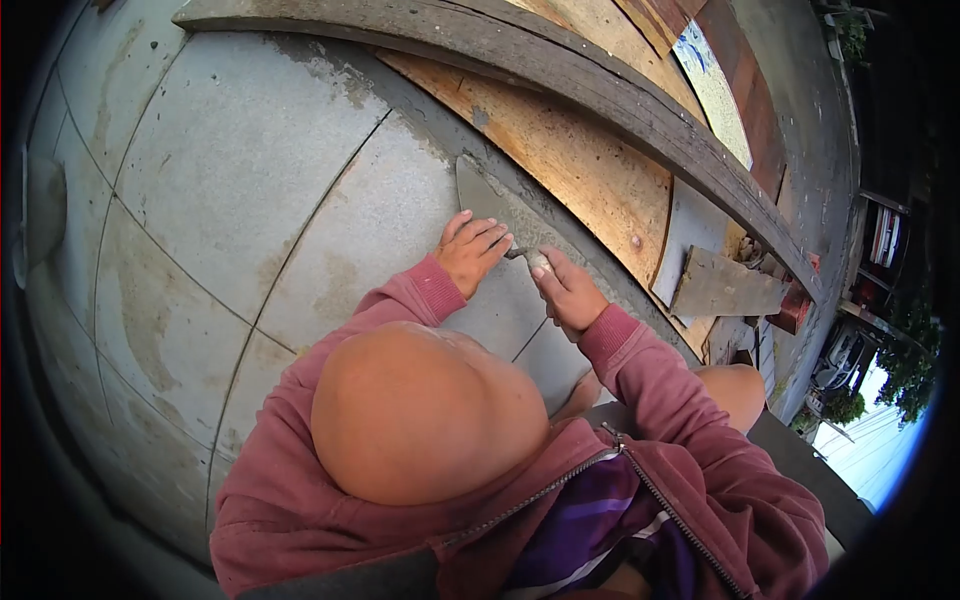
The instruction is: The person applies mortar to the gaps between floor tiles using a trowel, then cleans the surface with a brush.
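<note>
My right hand [570, 292] is wrapped around the handle of a pointed trowel [483, 192]. Its grey blade lies low over the floor tile, pointing away from me beside a strip of wet-looking grey mortar [535, 213]. My left hand [470, 254] rests with fingers stretched out at the near part of the blade, fingertips over its edge. Beneath both hands is a large pale floor tile [375, 215] with brownish stains.
Past the mortar strip lies a plywood sheet [560, 150]. A long weathered wooden beam [600, 95] runs across it. Board scraps [725, 283] lie to the right. A bucket-like grey container [42, 210] stands at far left. My bent knee [420, 415] is close below my left arm.
</note>
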Tool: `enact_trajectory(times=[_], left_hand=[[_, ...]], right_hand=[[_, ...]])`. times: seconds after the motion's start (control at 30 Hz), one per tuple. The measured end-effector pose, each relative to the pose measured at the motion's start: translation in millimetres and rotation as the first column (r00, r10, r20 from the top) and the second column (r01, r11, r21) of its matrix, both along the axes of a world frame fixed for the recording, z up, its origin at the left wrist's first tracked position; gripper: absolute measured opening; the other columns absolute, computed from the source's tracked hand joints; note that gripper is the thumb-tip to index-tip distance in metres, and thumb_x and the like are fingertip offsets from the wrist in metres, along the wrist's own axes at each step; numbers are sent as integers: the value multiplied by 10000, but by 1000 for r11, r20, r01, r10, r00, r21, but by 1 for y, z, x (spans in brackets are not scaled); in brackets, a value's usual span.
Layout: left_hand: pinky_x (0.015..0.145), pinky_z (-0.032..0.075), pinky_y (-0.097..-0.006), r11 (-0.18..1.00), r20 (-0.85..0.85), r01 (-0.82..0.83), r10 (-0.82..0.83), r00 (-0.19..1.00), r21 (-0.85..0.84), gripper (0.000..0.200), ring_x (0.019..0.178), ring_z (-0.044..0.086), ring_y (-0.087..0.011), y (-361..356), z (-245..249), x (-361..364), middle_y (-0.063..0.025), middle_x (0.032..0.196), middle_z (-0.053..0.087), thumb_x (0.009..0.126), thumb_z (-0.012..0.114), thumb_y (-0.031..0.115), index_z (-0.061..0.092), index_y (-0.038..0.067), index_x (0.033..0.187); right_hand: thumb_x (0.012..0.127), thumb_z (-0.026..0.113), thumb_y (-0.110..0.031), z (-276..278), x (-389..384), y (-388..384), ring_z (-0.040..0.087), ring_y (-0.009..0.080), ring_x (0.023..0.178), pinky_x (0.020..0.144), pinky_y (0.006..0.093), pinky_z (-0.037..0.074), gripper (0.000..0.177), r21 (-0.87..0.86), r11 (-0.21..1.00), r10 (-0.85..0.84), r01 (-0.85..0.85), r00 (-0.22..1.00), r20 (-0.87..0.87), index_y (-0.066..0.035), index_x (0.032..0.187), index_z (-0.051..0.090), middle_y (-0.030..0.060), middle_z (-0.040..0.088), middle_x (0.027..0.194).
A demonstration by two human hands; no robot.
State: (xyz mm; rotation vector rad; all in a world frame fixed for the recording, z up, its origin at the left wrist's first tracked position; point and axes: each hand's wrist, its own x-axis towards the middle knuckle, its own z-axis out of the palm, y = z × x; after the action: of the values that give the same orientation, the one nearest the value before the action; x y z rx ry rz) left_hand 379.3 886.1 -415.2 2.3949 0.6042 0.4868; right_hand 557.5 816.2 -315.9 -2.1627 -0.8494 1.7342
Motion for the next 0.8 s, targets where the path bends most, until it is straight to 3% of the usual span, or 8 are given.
enact_trajectory(times=[0.13,0.23,0.47,0.6,0.67,0.7,0.73,0.8], left_hand=[[1036,209,-435,1000,112,8,-8,994,0,385,1163,428,-207,-29,-15,-12,-73,1193,524,803,423,83,523,74,1175],[1024,228,-427,997,39,43,-41,998,-58,447,1128,454,-188,9,4,11,-43,1188,540,738,446,-8,544,101,1161],[1035,191,-444,995,19,93,-92,996,-26,396,1169,424,-210,-16,-13,6,-87,1219,512,785,466,78,522,72,1177],[1031,195,-441,998,-24,64,-65,998,-13,408,1167,425,-206,-13,-4,1,-69,1214,520,780,466,68,520,81,1185],[1026,206,-438,1000,26,1,-1,1000,1,402,1150,435,-202,-29,-13,-10,-67,1200,527,781,453,55,525,73,1176],[1019,216,-444,999,33,-39,39,999,-24,427,1133,451,-205,-24,-12,-10,-61,1189,535,750,457,14,538,75,1165],[1012,227,-449,995,36,-84,86,996,-61,456,1116,467,-209,-23,-11,-11,-55,1178,543,719,461,-26,550,76,1154],[1015,228,-449,995,10,-85,86,996,-46,449,1105,476,-209,-1,0,-2,-53,1173,549,725,455,-20,554,77,1152]], right_hand=[[902,471,-275,12,-3,-12,491,142,468,458,300,426,376,-60,992,106,-110,992,-72,-56,1203,422,69,508,601],[905,460,-279,3,3,2,485,136,466,445,282,416,387,-22,997,-74,74,997,0,-55,1217,412,46,483,590],[903,460,-287,7,7,-19,478,141,479,445,284,411,389,-47,995,87,-90,995,-51,-56,1213,420,54,491,630],[897,470,-289,-3,7,-15,530,176,519,495,309,446,387,-32,998,-46,47,999,29,-62,1208,428,108,554,690],[895,479,-300,-23,0,-32,538,212,538,512,333,450,400,440,807,310,-394,917,251,-55,1207,426,138,568,713],[895,481,-309,-28,-3,-29,541,236,549,521,347,453,395,461,788,295,-408,908,298,-48,1188,429,152,568,721],[895,481,-309,-32,2,-22,541,236,549,521,347,453,395,454,793,299,-406,909,291,-48,1188,429,152,568,721],[897,474,-304,1,1,32,544,227,555,522,339,456,373,34,986,161,-163,985,67,-45,1164,441,142,571,729]])
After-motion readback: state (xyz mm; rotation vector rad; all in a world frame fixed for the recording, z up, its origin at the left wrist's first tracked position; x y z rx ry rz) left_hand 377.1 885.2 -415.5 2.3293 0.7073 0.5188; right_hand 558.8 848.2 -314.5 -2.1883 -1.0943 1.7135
